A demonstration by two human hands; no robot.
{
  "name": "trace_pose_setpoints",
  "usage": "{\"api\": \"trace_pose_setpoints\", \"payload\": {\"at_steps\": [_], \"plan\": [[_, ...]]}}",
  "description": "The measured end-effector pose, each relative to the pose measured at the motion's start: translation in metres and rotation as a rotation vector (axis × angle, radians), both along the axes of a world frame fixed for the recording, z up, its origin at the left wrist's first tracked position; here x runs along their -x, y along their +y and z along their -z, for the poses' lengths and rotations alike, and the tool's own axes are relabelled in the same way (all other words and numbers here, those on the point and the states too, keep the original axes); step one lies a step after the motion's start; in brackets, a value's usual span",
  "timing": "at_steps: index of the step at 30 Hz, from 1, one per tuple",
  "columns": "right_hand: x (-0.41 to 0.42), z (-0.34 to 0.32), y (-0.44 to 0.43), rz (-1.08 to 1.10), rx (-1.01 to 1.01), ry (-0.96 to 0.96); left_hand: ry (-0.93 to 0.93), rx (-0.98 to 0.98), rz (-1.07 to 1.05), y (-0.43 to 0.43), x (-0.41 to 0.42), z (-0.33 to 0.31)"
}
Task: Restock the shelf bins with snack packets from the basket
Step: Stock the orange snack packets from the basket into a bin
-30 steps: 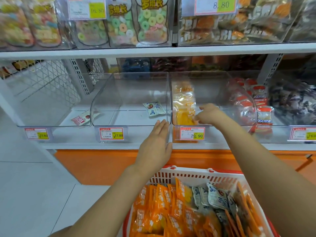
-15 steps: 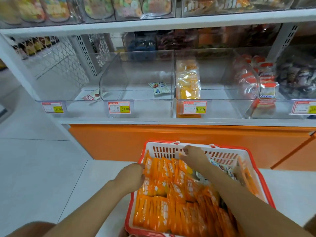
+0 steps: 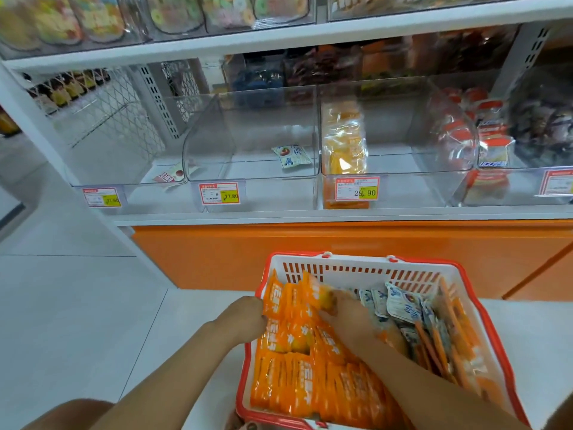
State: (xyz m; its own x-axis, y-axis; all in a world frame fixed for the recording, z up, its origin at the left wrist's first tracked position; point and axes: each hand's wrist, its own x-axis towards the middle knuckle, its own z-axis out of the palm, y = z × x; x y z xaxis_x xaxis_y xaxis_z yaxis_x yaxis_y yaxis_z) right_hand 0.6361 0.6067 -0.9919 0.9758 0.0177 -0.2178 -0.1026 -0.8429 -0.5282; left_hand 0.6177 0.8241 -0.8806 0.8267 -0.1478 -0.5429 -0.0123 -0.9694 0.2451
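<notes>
The orange packets (image 3: 294,386) fill the left and near part of the basket (image 3: 356,270). They are packed side by side in rows, their long axes running away from the person toward the shelf (image 3: 310,214). More orange ones stand on edge along the basket's right wall, slanting the same way.

One raised packet (image 3: 316,293) tilts up above the far-left rows, its top end pointing toward the shelf. The picture is blurred there. The right hand (image 3: 350,324) reaches into the middle of the basket, fingers curled round the lower end of this raised packet.

The left hand (image 3: 243,318) is curled against the basket's left rim, touching the outermost orange packets. Whether it grips the rim or a packet cannot be told.

Blue-and-white packets (image 3: 400,305) are heaped in the far right part of the basket, just beside the right hand. The basket is white with a red rim.

Above it, clear bins stand in a row on the shelf:
- The middle bin (image 3: 254,125) holds a single blue-and-white packet (image 3: 291,156) lying flat.
- The bin to its right (image 3: 403,125) holds a stack of orange packs (image 3: 342,141) standing against its left wall.
- The left bin (image 3: 108,169) holds one red-and-white packet (image 3: 172,175).
- The far-right bin holds red-topped packets (image 3: 493,141).

Price tags (image 3: 220,193) hang on the bin fronts. An orange panel (image 3: 341,243) runs below the shelf.
</notes>
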Motion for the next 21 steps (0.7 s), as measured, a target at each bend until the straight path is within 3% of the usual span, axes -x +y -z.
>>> {"api": "trace_pose_setpoints", "payload": {"at_steps": [3,6,10,12,15,17,21], "plan": [[0.0,-0.007,0.008,-0.11,0.153,-0.065,-0.02,-0.006,-0.042,-0.002,-0.01,0.007],[-0.004,-0.019,0.007,-0.159,0.158,-0.19,-0.047,0.059,-0.09,-0.012,-0.017,0.002],[-0.006,-0.042,-0.005,-0.149,-0.156,-0.41,-0.003,0.29,-0.326,-0.025,-0.028,-0.007],[-0.011,-0.053,-0.009,-0.198,-0.275,-0.59,0.093,0.477,-0.549,-0.026,-0.031,-0.013],[-0.02,-0.076,-0.01,-0.23,-0.376,-0.71,0.38,0.987,-0.857,-0.029,-0.034,-0.031],[-0.022,-0.102,-0.007,-0.235,-0.486,-0.757,0.381,1.103,-0.771,-0.035,-0.036,-0.047],[-0.018,-0.161,0.0,-0.205,-0.782,-0.777,0.227,1.101,-0.519,-0.047,-0.041,-0.073]]}}
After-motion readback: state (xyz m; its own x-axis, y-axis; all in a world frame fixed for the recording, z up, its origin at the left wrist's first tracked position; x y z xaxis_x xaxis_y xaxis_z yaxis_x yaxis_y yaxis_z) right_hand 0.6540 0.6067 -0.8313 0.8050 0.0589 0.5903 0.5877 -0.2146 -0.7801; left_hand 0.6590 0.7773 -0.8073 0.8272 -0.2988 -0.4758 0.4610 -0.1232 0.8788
